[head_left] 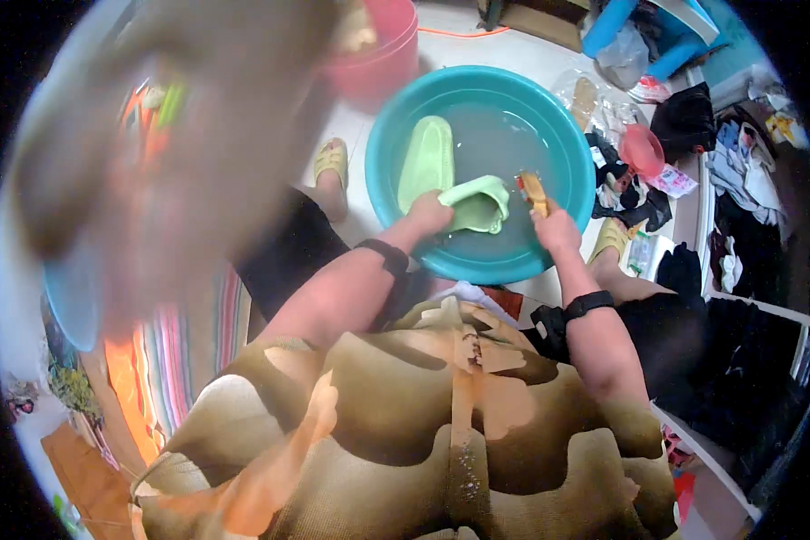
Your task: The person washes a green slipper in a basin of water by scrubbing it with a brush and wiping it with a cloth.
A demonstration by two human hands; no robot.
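A round teal basin (387,193) of cloudy water stands on the floor in front of me. My left hand (430,214) is closed around one end of a pale green slipper (482,196), holding it tilted over the water with its opening to the right. The matching green slipper (428,162) lies in the basin by its left wall, sole or insole side unclear. In my right hand (558,229) is a scrubbing brush (533,191) with a yellow-brown back, held above the water at the right, apart from the slipper. The fingertips are partly hidden.
A pink bucket (382,54) stands behind the basin to the left. At the right lie dark clothes, plastic bags and a pink bowl (642,150). A blue stool (657,36) is at the far right. A large blurred shape covers the upper left.
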